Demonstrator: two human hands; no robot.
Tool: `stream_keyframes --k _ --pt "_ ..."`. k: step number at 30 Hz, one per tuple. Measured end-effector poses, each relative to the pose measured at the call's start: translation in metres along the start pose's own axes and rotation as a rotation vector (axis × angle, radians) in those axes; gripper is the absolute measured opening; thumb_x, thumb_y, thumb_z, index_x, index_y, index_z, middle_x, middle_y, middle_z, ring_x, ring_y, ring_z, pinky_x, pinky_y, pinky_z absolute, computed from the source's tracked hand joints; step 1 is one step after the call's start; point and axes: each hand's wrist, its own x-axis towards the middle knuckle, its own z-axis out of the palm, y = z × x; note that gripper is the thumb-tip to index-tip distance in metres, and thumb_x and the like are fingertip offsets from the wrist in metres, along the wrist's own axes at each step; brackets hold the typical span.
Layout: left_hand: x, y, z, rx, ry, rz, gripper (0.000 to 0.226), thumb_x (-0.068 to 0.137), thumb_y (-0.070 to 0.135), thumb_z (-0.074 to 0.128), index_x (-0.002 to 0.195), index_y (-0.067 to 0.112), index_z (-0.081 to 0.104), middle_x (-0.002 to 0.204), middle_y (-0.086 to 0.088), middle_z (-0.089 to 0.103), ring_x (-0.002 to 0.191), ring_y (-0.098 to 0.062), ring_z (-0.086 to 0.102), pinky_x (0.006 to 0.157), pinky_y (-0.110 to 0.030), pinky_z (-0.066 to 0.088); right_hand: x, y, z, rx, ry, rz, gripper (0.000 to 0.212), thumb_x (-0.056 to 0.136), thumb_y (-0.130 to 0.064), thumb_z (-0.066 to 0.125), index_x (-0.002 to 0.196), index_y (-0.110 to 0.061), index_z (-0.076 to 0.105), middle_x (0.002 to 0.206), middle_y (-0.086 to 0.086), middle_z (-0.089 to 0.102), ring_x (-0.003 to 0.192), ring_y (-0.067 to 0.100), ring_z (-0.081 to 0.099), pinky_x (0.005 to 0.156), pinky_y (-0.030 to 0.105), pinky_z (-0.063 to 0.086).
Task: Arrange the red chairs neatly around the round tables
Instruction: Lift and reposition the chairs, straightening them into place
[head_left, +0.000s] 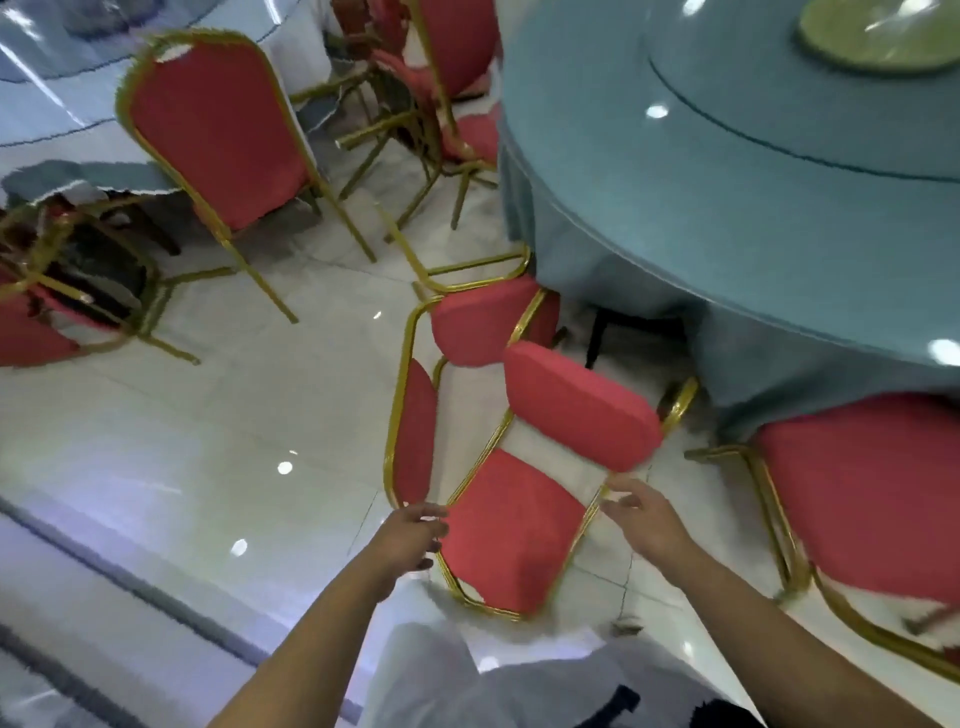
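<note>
Standing on the floor beside the round table (675, 208), the red chair (514, 530) has its backrest between the two hands. The left hand (415, 535) curves its fingers at the left frame edge, though the blur hides whether it grips. The right hand (644, 519) is at the right edge with fingers stretched.

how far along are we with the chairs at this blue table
Done: the right chair sits with its seat against the blue table cloth. In hand: the middle chair faces the table, with the left hand at its backrest frame (grip unclear) and the right hand open at the other side. Left: the neighbouring chair stands crooked, crowding it, and the chairs behind look jumbled.
</note>
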Motion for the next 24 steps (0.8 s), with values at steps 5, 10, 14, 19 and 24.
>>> stream_keyframes --k 5,10,14,19,24 --pt "0.054 0.044 -0.073 0.265 -0.182 0.057 0.018 0.086 0.009 0.064 0.102 0.016 0.067 0.081 -0.006 0.065 0.073 -0.019 0.059 0.072 -0.031 0.051 -0.048 -0.005 0.065 0.240 0.258 0.217 0.031 0.090 -0.019 0.068 0.119 -0.011 0.062 0.086 0.006 0.063 0.076 0.023 0.059 0.074 0.035 0.046" --pt "0.085 0.068 -0.108 0.464 -0.297 0.068 0.018 0.086 0.008 0.065 0.102 0.016 0.067 0.083 -0.014 0.064 0.075 -0.024 0.060 0.065 -0.033 0.050 -0.109 -0.008 0.119 0.397 0.383 0.274 0.029 0.090 -0.023 0.068 0.118 -0.018 0.062 0.100 0.008 0.066 0.093 0.026 0.063 0.088 0.042 0.050" --pt "0.090 0.065 -0.118 0.550 -0.333 0.090 0.020 0.087 0.007 0.064 0.105 0.013 0.068 0.078 -0.010 0.065 0.066 -0.020 0.059 0.056 -0.028 0.049 -0.149 0.006 0.145 0.424 0.455 0.307 0.029 0.091 -0.024 0.066 0.118 -0.019 0.061 0.101 0.006 0.063 0.092 0.024 0.061 0.078 0.036 0.048" --pt "0.065 0.038 -0.136 0.695 -0.353 0.140 0.016 0.088 0.015 0.065 0.103 0.020 0.068 0.080 -0.006 0.071 0.065 -0.017 0.065 0.054 -0.024 0.054 -0.158 0.025 0.176 0.475 0.473 0.304 0.027 0.092 -0.023 0.065 0.118 -0.017 0.059 0.099 0.006 0.062 0.085 0.022 0.059 0.075 0.034 0.046" --pt "0.045 0.018 -0.168 0.746 -0.323 0.149 0.009 0.087 0.024 0.066 0.094 0.031 0.069 0.094 0.002 0.072 0.091 -0.020 0.067 0.065 -0.028 0.055 -0.147 0.053 0.229 0.513 0.375 0.360 0.026 0.091 -0.019 0.065 0.116 -0.013 0.061 0.104 0.008 0.062 0.091 0.024 0.059 0.080 0.036 0.047"
